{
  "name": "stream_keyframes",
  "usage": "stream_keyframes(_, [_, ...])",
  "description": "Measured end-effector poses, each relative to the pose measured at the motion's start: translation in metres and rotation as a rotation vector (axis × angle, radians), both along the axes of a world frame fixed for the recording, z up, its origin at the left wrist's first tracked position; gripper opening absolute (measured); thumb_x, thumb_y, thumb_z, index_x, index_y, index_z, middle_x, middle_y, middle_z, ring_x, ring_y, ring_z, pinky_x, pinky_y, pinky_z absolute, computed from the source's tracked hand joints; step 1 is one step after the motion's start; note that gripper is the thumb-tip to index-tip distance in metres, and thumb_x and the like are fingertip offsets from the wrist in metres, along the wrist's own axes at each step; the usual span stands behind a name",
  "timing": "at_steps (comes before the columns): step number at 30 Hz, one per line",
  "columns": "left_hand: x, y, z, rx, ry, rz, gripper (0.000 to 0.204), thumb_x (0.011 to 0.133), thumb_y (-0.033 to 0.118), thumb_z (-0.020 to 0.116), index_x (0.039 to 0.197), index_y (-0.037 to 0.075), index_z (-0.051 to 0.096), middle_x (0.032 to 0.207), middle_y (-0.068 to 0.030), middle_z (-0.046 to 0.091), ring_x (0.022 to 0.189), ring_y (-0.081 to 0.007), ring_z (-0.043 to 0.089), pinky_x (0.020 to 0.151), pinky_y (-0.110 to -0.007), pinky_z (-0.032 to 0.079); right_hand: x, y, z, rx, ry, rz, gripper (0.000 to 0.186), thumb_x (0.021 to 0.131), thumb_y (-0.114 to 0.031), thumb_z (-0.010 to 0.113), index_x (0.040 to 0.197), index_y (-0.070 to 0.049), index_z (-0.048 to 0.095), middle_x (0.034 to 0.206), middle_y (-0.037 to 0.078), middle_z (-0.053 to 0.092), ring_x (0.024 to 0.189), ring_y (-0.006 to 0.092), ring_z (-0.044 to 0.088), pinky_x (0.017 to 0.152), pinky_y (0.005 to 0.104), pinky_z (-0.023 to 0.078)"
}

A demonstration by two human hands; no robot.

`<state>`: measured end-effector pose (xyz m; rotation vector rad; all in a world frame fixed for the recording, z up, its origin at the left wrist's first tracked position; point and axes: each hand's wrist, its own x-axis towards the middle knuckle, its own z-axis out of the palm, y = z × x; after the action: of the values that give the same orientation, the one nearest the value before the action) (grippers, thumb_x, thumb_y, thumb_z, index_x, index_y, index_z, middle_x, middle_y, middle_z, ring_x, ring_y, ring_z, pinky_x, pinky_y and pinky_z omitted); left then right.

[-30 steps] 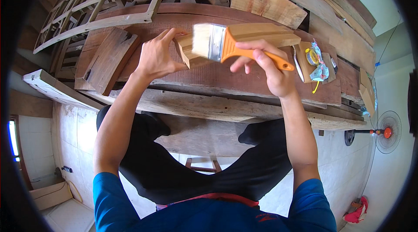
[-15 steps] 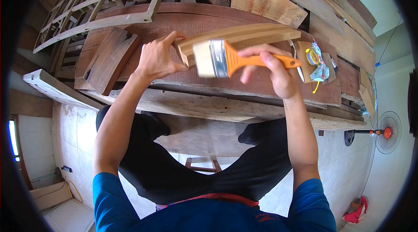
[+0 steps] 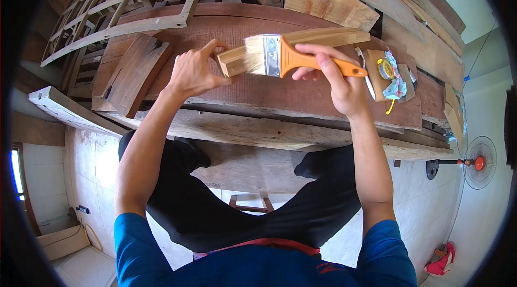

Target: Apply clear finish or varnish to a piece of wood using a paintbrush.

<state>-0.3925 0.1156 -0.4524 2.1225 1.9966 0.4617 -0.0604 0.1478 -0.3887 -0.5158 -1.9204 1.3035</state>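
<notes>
My right hand [image 3: 338,79] is closed on the orange handle of a wide paintbrush [image 3: 308,60]. Its pale bristles, slightly blurred, overlap the near part of a light-brown wooden bar [image 3: 328,37]; whether they press on it I cannot tell. The bar reaches from its left end, beside my left hand [image 3: 195,71], away to the far right above a reddish-brown board [image 3: 258,93]. My left thumb and fingers are set around that end, gripping it. The brush hides the bar's middle stretch.
At left lies a dark wood block [image 3: 141,74], with a slatted wooden frame [image 3: 145,23] behind it. A tape measure [image 3: 385,69], a toothbrush-like white stick [image 3: 368,79] and crumpled wrapping lie at right. A plank [image 3: 331,6] rests at the back. A fan [image 3: 479,164] stands far right.
My right hand has carried the brush away from me, from the near side of the bar to over it. My left hand stays at the bar's end.
</notes>
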Motion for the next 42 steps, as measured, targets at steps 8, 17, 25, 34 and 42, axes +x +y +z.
stream_keyframes(8, [0.000, -0.003, -0.008, 0.153, 0.007, -0.053, 0.083, 0.066, 0.070, 0.083, 0.128, 0.019, 0.067, 0.086, -0.0181, 0.078, 0.077, -0.0335, 0.077, 0.077, -0.044, 0.058, -0.007, -0.004, 0.000, -0.030, 0.032, -0.059, 0.039, 0.115, -0.026, 0.050, 0.132, 0.000, 0.073, 0.102, 0.012, 0.081, 0.082, 0.0131, 0.075, 0.069, 0.0249, 0.055])
stream_keyframes(17, [0.001, 0.000, 0.002, -0.013, 0.077, -0.017, 0.086, 0.066, 0.069, 0.087, 0.133, 0.020, 0.064, 0.105, -0.0123, 0.082, 0.091, -0.0304, 0.080, 0.088, -0.041, 0.061, 0.003, 0.005, -0.005, -0.072, -0.026, 0.067, 0.038, 0.115, -0.028, 0.050, 0.131, -0.002, 0.073, 0.104, 0.011, 0.080, 0.088, 0.0139, 0.078, 0.066, 0.0241, 0.051])
stream_keyframes(25, [0.002, -0.003, -0.002, 0.032, 0.089, -0.034, 0.083, 0.067, 0.073, 0.085, 0.129, 0.020, 0.066, 0.098, -0.0135, 0.081, 0.085, -0.0291, 0.079, 0.084, -0.042, 0.061, 0.014, 0.013, -0.002, -0.074, -0.054, 0.043, 0.036, 0.114, -0.026, 0.053, 0.129, 0.000, 0.073, 0.102, 0.011, 0.080, 0.088, 0.0130, 0.077, 0.070, 0.0239, 0.054])
stream_keyframes(34, [-0.002, -0.001, -0.002, 0.012, 0.092, -0.044, 0.085, 0.068, 0.074, 0.085, 0.130, 0.020, 0.066, 0.092, -0.0130, 0.081, 0.081, -0.0295, 0.079, 0.081, -0.042, 0.060, 0.012, 0.012, 0.001, 0.010, -0.083, -0.041, 0.033, 0.114, -0.024, 0.054, 0.125, 0.000, 0.074, 0.099, 0.010, 0.079, 0.085, 0.0134, 0.076, 0.071, 0.0255, 0.056])
stream_keyframes(42, [0.000, -0.003, -0.003, 0.005, 0.111, -0.031, 0.086, 0.067, 0.075, 0.085, 0.130, 0.020, 0.066, 0.095, -0.0127, 0.081, 0.082, -0.0294, 0.079, 0.085, -0.042, 0.061, 0.019, 0.015, -0.001, -0.051, -0.031, -0.014, 0.031, 0.113, -0.023, 0.056, 0.123, 0.000, 0.075, 0.099, 0.010, 0.078, 0.083, 0.0116, 0.075, 0.070, 0.0246, 0.055])
